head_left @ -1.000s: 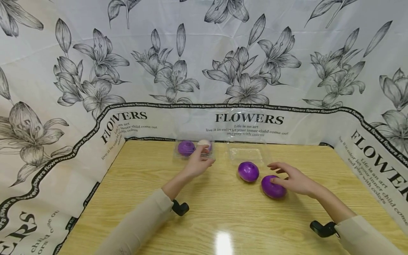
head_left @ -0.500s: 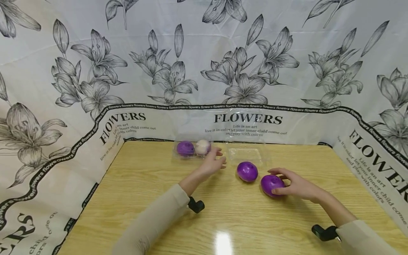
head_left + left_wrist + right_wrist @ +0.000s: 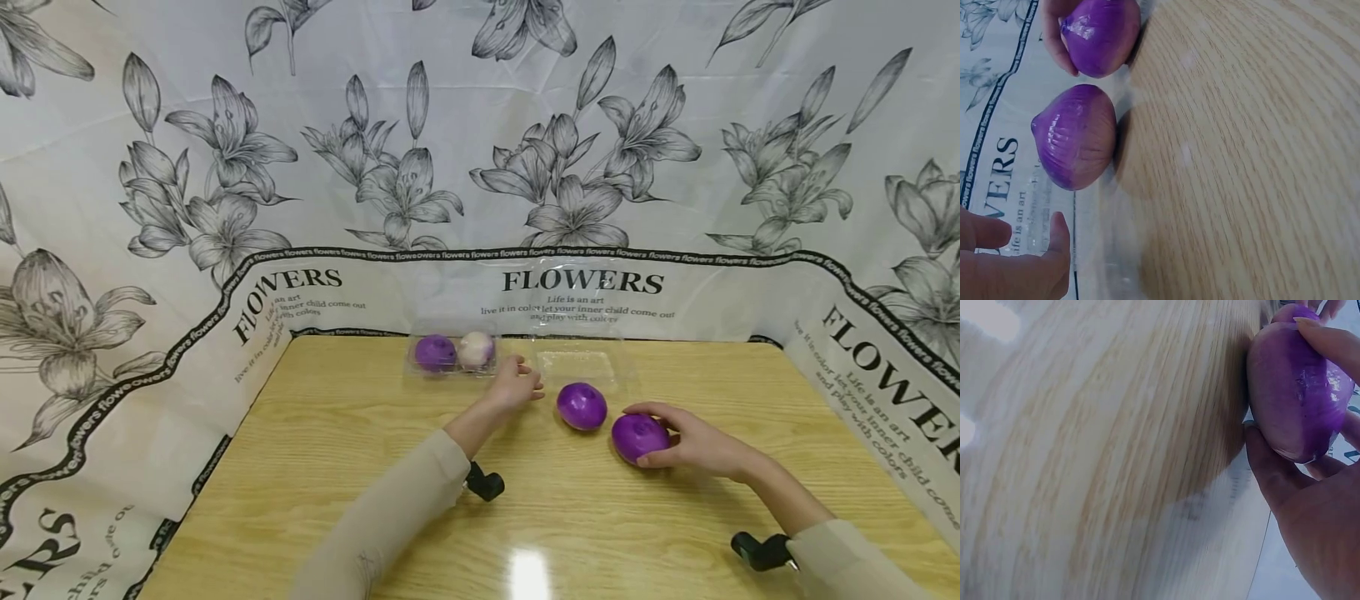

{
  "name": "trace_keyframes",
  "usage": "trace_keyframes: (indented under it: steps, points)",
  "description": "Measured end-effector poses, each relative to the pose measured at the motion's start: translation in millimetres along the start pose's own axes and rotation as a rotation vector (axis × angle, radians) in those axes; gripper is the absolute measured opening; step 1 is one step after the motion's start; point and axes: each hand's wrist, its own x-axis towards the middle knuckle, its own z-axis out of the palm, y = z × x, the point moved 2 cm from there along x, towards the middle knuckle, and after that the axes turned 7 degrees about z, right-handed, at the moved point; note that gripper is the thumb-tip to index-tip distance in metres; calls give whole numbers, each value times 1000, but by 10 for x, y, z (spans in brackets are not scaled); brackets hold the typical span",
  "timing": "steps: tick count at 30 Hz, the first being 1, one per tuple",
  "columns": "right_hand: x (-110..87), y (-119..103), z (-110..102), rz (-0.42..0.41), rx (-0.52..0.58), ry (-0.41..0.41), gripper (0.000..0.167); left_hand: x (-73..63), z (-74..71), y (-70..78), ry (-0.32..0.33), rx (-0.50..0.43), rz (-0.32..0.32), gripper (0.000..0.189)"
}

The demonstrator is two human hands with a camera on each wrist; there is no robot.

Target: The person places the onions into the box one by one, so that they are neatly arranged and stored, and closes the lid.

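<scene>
While I watch the head feed, I see the right hand wrapped around the nearer purple onion, thumb on its near side and fingers curved over the far side, spread just as wide as the bulb. My right wrist feed confirms digits pressed to opposite sides of it; whether it is fully seated on the wooden surface I cannot tell.

Just to the left of that one, and slightly farther back, a second purple onion sits on the surface, not touched by either hand. The left hand is near it, fingers loosely extended and parted, holding nothing; my left wrist feed shows a gap between its fingertips and that bulb.

Behind the left hand, toward the back edge, a clear container carries two more side by side: a purple bulb on the left and a pale bulb with a purple edge on the right. To the right of it I have another clear container, beyond the loose onion, its transparent lid standing up in front of the flower-printed cloth. Light sleeves cover both forearms, with a black mount at each wrist.
</scene>
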Motion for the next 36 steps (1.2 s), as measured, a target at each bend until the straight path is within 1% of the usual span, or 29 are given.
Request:
trace_keyframes:
  steps: [4, 8, 13, 17, 22, 26, 30, 36]
  points:
    - [5, -6, 6, 10, 0, -1, 73, 67, 53, -60, 44, -57, -11, 53]
    - [8, -7, 5, 17, -9, 1, 74, 110, 99, -104, 65, -94, -28, 51]
    - [15, -5, 9, 6, -19, 5, 73, 135, 145, -130, 86, -123, -34, 49]
    - [19, 4, 15, -7, -8, 5, 73, 139, 175, -124, 105, -152, -28, 53]
    - [9, 25, 15, -7, 9, 4, 73, 148, 191, -108, 110, -165, -24, 54]
    - [0, 27, 0, -15, -7, 13, 73, 162, 186, -105, 117, -177, -33, 53]
    - [-16, -15, -54, -34, -34, 38, 73, 170, 182, -95, 114, -202, -33, 54]
    - [10, -104, -122, -42, -6, 46, 69, 157, 157, -79, 91, -221, -30, 60]
